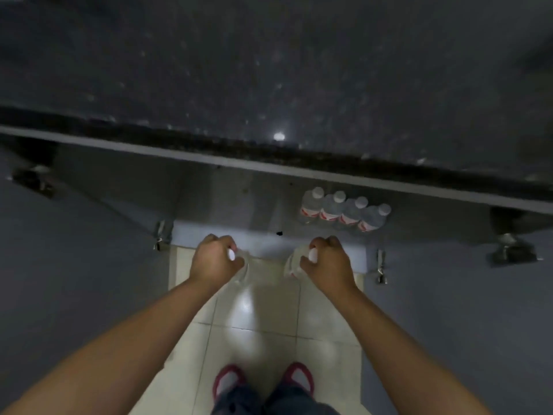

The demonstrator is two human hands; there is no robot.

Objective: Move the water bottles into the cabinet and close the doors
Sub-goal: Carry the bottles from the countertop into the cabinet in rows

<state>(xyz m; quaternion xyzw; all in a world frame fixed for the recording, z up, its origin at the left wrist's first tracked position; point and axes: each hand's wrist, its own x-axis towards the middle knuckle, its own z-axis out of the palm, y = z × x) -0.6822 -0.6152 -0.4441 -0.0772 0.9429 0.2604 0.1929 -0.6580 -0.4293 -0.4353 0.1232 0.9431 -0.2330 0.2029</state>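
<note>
Four clear, white-capped water bottles (pixel 344 211) stand in a row inside the open cabinet (pixel 239 202).

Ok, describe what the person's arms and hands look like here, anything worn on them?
Both forearms are bare, with no sleeves in view. The left hand and right hand wear no gloves, and no watch, bracelet or ring is visible on either wrist or hand.

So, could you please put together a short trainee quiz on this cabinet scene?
1. How many bottles stand in the row of bottles inside the cabinet?
2. True or false: the left hand is empty.
3. The cabinet doors are: A) shut B) open.

Key: 1) four; 2) false, each hand holds a bottle, the right hand too; 3) B.
</note>
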